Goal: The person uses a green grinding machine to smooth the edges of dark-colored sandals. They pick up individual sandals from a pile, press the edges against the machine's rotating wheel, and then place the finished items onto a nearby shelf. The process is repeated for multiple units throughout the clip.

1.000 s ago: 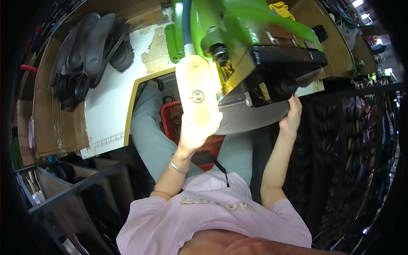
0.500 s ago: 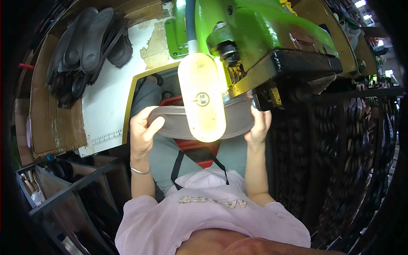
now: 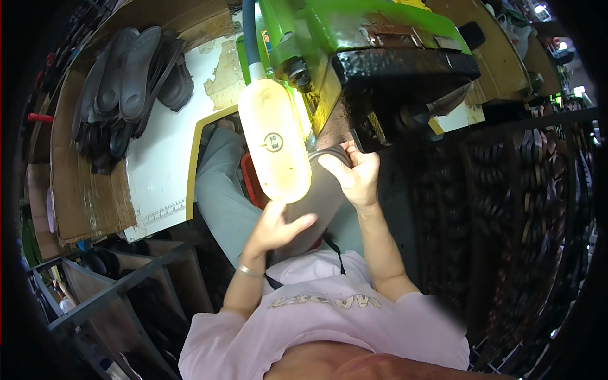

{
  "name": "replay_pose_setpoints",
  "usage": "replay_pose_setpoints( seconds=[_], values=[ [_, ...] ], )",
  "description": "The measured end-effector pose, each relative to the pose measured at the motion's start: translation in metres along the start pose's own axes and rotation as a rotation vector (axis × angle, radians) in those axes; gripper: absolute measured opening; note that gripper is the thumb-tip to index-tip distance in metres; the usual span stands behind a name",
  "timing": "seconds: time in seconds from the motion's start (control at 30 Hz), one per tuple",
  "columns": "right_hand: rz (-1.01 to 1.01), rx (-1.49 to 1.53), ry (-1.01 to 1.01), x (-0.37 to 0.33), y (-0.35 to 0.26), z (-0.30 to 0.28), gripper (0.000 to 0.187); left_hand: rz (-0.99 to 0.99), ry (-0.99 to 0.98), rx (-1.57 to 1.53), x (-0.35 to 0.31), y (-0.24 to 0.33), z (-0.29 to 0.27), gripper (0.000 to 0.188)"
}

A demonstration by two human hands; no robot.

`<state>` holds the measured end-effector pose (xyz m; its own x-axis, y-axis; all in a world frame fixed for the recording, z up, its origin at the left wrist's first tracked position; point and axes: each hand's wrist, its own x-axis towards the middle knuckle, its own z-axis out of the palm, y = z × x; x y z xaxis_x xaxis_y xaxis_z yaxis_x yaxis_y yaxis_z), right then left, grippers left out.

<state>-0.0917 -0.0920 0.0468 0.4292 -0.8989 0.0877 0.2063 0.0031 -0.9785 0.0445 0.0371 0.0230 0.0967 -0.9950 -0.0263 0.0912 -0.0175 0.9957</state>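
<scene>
A long grey shoe sole (image 3: 324, 193) slants up from my lap to the working head of a green machine (image 3: 310, 25). At its upper end, my right hand (image 3: 360, 178) grips the edge, thumb on top and fingers curled behind. My left hand (image 3: 271, 231) holds the lower left side, its thumb lying across the sole and its fingers partly hidden. A lit oval lamp (image 3: 273, 142) hangs in front and covers part of the sole's left edge. The contact between sole and machine is partly hidden.
An open cardboard box (image 3: 95, 206) with a pile of dark grey soles (image 3: 132, 76) is at the left on a white tabletop (image 3: 155, 183) with a yellow edge. A divided rack (image 3: 114, 282) stands lower left. Rows of soles (image 3: 494, 196) fill the right side.
The sole has turned from lying crosswise to slanting lengthwise toward the machine. My left hand has moved down and right, my right hand slightly left. The view has shifted a little.
</scene>
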Motion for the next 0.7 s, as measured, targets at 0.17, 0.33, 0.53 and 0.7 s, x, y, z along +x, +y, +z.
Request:
replay_pose_setpoints(
  seconds=[0.17,0.33,0.53,0.7],
  values=[
    [-0.039,-0.202,0.195,-0.050,0.019,-0.022,0.043,0.206,0.320,0.322,0.059,0.008,0.036,0.009],
    [0.738,0.235,-0.048,-0.187,0.038,-0.050,0.044,0.130,0.417,0.128,0.050,0.004,0.052,0.007],
    [0.386,0.256,0.284,-0.171,0.002,-0.086,0.027,0.156,0.511,0.021,0.031,-0.020,0.039,0.022],
    [0.208,0.096,0.338,-0.106,-0.027,-0.108,0.033,0.149,0.453,-0.139,0.030,-0.003,0.020,0.033]
  ],
)
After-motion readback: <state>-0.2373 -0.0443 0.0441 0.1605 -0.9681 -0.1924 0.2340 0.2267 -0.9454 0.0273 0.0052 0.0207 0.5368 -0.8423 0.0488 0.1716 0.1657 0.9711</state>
